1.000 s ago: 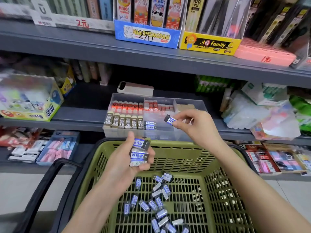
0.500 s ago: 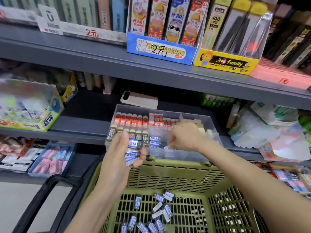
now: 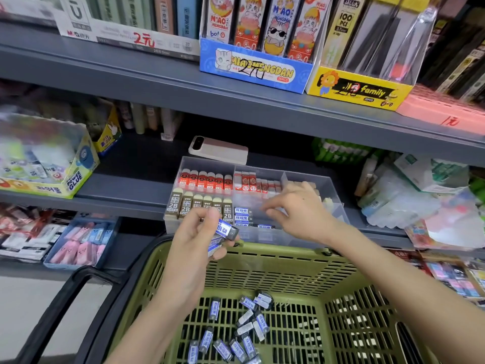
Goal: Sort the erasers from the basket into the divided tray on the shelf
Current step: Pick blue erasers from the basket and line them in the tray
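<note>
**One eraser set down in the tray; right grip empty again**

1. Basket, in front of and below the divided tray. A scatter of loose erasers, blue-labelled, lay unsorted on its floor.

2. Left grip, just in front of the tray's front wall, left of its middle. Fingers and thumb were curled round a small held stack of the same erasers. A second before, this stack was held lower and further from the tray.

3. Right grip, over the tray's front middle compartment. Fingers were loosely spread and partly blurred, with nothing seen between them. A second before, it pinched a single eraser short of the tray. Half a second before, it was down inside that compartment.

4. Placed erasers, piled at the left of the tray's front middle compartment. A further piece lay flat to their right. This was judged to be the one just released, though not certainly.

5. 2B erasers, tray's front left compartment. Red-sleeved erasers, tray's back left compartment.

6. Phone, on the shelf just behind the tray.

Assessment: one placement was complete, and the right grip was free to take the next piece from the held stack. With the basket's floor well stocked, most of the sorting appeared to remain.
</note>
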The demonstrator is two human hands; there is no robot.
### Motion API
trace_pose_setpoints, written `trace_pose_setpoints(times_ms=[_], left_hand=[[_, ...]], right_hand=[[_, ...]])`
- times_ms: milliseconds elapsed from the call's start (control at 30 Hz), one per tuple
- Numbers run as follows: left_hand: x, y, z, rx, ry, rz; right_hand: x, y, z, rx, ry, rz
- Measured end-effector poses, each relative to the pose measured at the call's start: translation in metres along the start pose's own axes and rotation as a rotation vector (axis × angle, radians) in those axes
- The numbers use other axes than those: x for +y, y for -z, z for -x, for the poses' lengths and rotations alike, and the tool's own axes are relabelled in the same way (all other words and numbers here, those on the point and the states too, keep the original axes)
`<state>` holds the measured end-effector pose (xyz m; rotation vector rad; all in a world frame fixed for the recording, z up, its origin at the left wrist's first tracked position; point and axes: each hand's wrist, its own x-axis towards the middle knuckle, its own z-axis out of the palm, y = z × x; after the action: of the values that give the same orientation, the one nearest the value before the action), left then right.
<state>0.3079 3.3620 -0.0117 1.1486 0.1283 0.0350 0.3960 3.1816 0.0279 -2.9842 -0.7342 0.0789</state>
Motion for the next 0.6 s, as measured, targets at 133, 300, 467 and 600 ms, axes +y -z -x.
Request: trace_pose_setpoints(times_ms=[133, 300, 467, 600], left_hand=[[-0.002, -0.002, 0.003, 0.035, -0.041, -0.029], [-0.001, -0.005, 0.005, -0.017, 0.071, 0.078], [0.000, -0.007, 0.009, -0.127, 0.064, -0.043], [0.000, -0.006, 0.008, -0.123, 0.097, -0.083]], right_hand=[[-0.044, 0.009, 0.032, 0.180, 0.119, -0.511], [-0.068, -0.002, 0.045, 0.426, 0.189, -0.434], [-0.069, -0.009, 0.050, 0.472, 0.178, -0.681], [-0.045, -0.002, 0.037, 0.395, -0.003, -0.957]])
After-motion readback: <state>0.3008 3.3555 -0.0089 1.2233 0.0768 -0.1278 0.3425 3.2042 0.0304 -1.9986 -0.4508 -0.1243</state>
